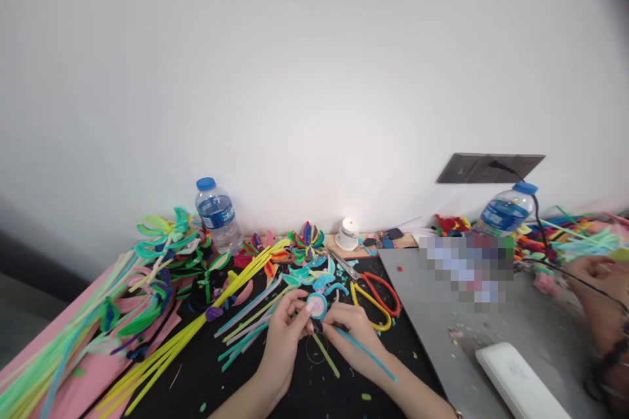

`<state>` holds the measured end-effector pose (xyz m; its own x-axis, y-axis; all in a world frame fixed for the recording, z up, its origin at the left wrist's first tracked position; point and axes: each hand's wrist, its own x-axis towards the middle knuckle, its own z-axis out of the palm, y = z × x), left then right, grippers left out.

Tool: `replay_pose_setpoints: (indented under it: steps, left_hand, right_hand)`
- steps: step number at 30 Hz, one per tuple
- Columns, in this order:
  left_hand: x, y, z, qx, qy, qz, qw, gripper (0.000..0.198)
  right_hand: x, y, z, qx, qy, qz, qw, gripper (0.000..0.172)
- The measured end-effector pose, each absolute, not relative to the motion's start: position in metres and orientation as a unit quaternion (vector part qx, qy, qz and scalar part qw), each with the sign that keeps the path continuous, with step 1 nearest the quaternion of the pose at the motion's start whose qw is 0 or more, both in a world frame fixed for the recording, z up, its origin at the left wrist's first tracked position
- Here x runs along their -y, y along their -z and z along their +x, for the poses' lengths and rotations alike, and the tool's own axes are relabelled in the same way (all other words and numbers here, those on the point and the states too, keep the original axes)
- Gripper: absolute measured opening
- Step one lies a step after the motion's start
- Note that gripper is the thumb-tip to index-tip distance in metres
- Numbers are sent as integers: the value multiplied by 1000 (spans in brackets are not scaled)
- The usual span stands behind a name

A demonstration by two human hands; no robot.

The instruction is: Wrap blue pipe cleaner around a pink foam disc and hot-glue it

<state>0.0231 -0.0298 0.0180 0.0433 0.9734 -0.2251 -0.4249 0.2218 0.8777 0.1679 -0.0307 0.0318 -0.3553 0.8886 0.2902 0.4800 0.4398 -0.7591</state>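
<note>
Between my two hands is a round coil of pipe cleaner (317,306), pale pink in the middle with a blue outer ring. My left hand (289,321) pinches the coil from the left, its thumb on the front. My right hand (354,334) has its fingers closed on a blue pipe cleaner (367,355), whose free end slants down to the right over the wrist. A yellow-green pipe cleaner (327,355) points down below the coil. Scissors (376,301) with red and yellow handles lie just beyond my right hand.
Bundles of pipe cleaners (54,347) and finished petal shapes (307,242) cover the left and back. Two water bottles (219,216) stand near the wall, with a white spool (348,234) between them. At right, another person's hand (602,275) is over a grey board (432,334) bearing a white case (521,380).
</note>
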Motion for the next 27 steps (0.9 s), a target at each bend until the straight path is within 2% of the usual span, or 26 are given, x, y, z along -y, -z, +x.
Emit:
replay_pose_setpoints:
  steps: [14, 27]
  left_hand:
    - [31, -21, 25, -427, -533, 314, 660, 37]
    - [32, -21, 24, -430, -511, 385, 637, 35]
  right_hand:
    - [31, -35, 170, 712, -308, -480, 410, 23]
    - [26, -25, 168, 471, -584, -487, 448, 27]
